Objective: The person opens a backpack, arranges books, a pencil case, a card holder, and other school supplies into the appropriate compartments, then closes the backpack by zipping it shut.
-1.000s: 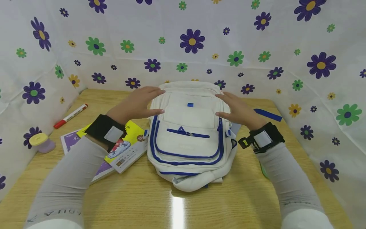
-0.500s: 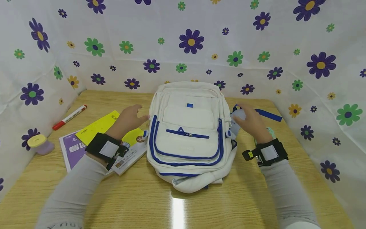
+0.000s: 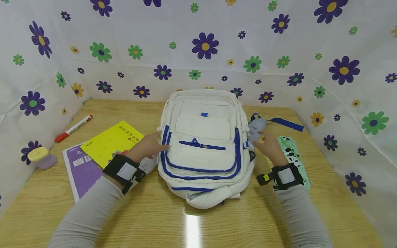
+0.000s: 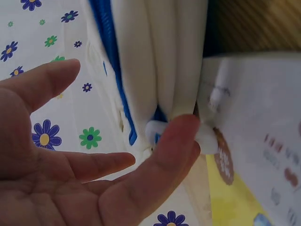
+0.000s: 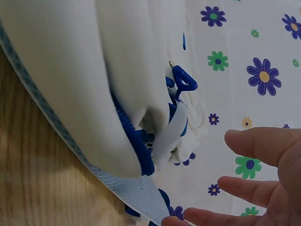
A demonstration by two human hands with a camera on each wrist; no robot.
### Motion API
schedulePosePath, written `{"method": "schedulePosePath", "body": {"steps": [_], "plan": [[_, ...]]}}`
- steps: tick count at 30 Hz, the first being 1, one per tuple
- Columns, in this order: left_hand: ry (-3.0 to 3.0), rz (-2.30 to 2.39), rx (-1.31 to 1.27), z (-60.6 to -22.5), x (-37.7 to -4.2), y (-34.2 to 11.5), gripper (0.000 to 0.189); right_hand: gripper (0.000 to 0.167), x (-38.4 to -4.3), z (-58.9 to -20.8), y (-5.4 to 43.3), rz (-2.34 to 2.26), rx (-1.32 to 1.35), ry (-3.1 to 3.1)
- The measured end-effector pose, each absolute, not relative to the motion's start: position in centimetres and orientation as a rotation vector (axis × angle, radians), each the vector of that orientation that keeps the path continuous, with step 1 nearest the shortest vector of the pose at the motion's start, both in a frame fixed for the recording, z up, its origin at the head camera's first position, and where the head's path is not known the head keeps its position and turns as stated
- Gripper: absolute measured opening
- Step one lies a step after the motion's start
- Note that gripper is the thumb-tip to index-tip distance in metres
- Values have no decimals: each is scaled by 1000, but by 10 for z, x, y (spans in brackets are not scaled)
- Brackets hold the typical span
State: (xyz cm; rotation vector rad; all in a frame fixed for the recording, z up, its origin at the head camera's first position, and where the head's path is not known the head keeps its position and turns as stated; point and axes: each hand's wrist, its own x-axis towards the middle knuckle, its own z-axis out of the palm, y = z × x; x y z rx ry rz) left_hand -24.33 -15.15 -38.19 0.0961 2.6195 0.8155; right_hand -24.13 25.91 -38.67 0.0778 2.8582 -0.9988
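White backpack [image 3: 203, 125], blue-trimmed: left hand [image 3: 147, 147] and right hand [image 3: 270, 147] (fingers apart) have lowered from top to flanks, apparently putting its sides within reach.

Downward head view (2 wrist closeups)

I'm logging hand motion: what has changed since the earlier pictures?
From the backpack's upper part, the left hand came down beside its left edge; the right hand came down and outward, near the grey strap. More of the panda-print item shows. The backpack and marker stayed put.
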Motion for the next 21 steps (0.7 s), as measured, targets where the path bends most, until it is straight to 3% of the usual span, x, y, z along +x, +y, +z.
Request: {"method": "schedulePosePath", "body": {"steps": [9,21], "plan": [[2600,764,124,-395,-246,-141,80,57,-240,-404,258,-1029,143,2704],[2682,726,219,-401,-249,-136,74,46,-234,-410,252,-1063,138,2702]]}}
